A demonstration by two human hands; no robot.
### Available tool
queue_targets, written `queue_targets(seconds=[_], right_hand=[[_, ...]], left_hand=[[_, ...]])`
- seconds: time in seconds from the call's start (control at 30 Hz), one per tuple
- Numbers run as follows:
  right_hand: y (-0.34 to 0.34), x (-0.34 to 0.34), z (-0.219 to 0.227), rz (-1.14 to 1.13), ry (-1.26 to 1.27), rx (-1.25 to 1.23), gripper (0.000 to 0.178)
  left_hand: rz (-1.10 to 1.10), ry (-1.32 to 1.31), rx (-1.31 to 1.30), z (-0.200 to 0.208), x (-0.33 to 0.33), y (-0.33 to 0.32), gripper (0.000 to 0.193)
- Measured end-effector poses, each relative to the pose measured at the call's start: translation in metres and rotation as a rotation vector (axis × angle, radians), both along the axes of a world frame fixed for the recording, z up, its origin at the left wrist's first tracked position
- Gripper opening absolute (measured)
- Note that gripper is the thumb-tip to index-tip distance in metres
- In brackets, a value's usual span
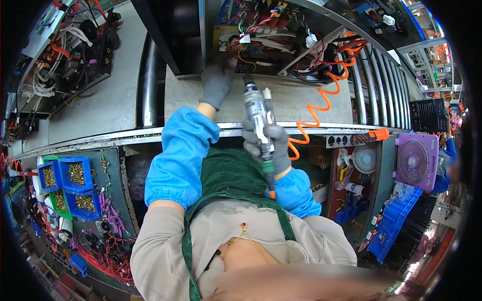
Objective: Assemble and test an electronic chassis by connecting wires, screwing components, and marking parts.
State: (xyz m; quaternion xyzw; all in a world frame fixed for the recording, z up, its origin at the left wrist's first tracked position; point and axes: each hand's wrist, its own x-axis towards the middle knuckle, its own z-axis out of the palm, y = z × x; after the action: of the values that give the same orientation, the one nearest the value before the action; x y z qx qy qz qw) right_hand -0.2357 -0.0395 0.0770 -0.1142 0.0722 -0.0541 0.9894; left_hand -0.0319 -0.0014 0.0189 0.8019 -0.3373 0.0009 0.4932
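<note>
My right hand [268, 141], in a grey glove, is wrapped round a silver and black air screwdriver [256, 111]. The tool's black nose points away from me, toward the front edge of an open metal cabinet [286, 57] full of wires and boards. My left hand [218, 84], gloved the same way, reaches into the cabinet's lower front, beside a bundle of wires [241, 59]. Its fingertips are lost in the shadow there, so what they touch cannot be made out. Blue sleeve covers are on both forearms.
An orange coiled hose [321, 108] hangs at the right of the cabinet, above metal rollers [379, 90]. Blue bins [80, 175] of brass-coloured screws stand at left, near red wires [108, 258]. Another wired unit [75, 60] sits far left. A purple fan [415, 160] is at right.
</note>
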Motion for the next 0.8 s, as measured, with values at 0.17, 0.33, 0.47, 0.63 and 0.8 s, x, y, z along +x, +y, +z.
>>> queue_targets(seconds=[0.17,0.33,0.47,0.63,0.8], right_hand=[[0.007,0.009,-0.004,-0.042,0.074,-0.272,0.097],[0.024,0.025,-0.023,-0.119,0.363,-0.795,0.093],[0.036,0.030,-0.045,-0.163,0.397,-0.991,0.085],[0.036,0.031,-0.042,-0.147,0.372,-0.950,0.082],[0.026,0.030,-0.055,-0.139,0.340,-1.041,0.080]], left_hand=[[0.370,-0.143,-0.134,-0.032,0.028,-0.035,0.019],[0.305,-0.140,-0.001,-0.045,0.031,-0.041,0.022],[0.259,-0.143,0.144,-0.047,0.033,-0.040,0.026],[0.212,-0.142,0.350,-0.050,0.035,-0.034,0.032],[0.092,-0.030,0.406,-0.022,0.027,-0.029,0.030]])
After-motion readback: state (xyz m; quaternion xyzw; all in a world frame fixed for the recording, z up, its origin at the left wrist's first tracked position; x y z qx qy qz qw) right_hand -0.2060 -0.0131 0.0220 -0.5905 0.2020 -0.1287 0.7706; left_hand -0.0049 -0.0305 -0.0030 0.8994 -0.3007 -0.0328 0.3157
